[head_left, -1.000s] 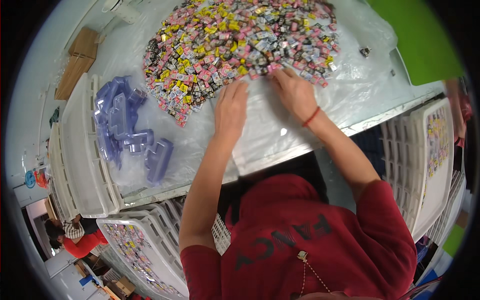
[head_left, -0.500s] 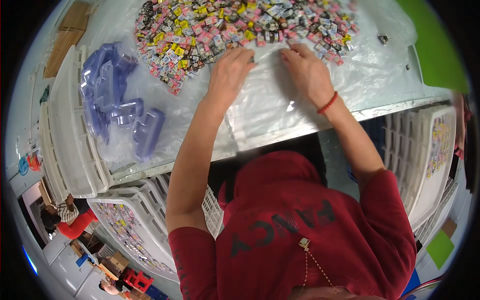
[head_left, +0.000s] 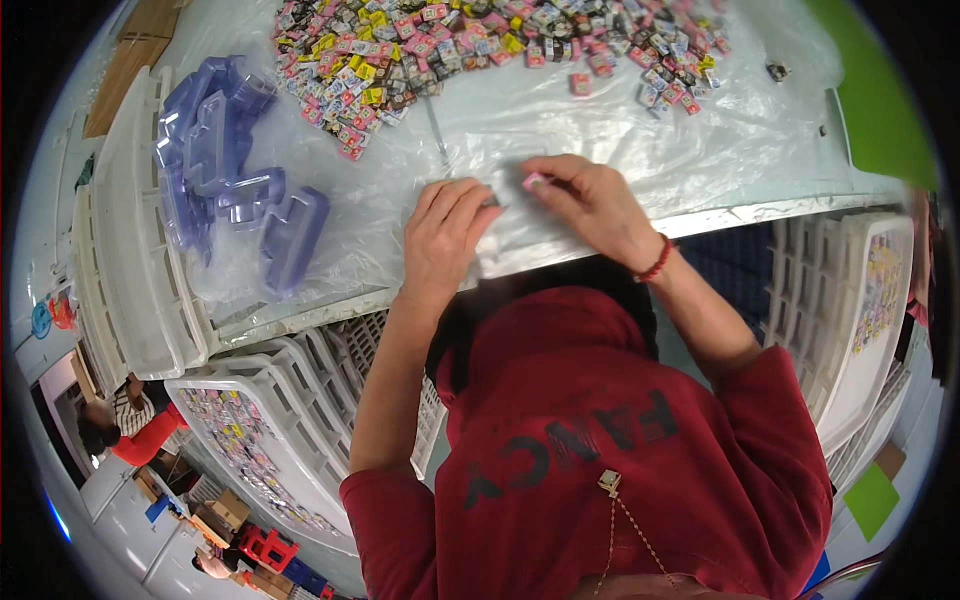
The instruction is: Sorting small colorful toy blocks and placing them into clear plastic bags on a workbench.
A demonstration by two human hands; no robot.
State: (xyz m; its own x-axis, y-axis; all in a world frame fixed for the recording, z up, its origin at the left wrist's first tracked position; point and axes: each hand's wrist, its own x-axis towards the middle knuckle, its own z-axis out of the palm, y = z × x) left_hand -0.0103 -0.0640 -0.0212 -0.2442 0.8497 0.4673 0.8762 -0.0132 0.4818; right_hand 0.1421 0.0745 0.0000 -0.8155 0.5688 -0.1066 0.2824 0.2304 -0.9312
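Past the narrow gap between your left hand (head_left: 437, 235) and right hand (head_left: 597, 210), bare plastic sheeting (head_left: 530, 120) leaves you room forward until a heap of small colourful pieces (head_left: 440, 55) blocks the way, with violet plastic trays (head_left: 208, 150) obstructing the left and a green board (head_left: 865, 110) bordering the right.

Over a pale bench (head_left: 720, 215) covered by clear plastic sheeting (head_left: 740, 150), the right hand (head_left: 598, 212), wearing a red beaded bracelet (head_left: 657, 262), pinches a small pink block (head_left: 534, 182) between its fingers (head_left: 562, 168). The left hand (head_left: 438, 235) is curled near it, its contents hidden. Beyond spreads a heap of small pink, yellow, black and white pieces (head_left: 400, 60); translucent blue-violet plastic containers (head_left: 208, 145) lie to the left, a bright green board (head_left: 870, 120) to the right.
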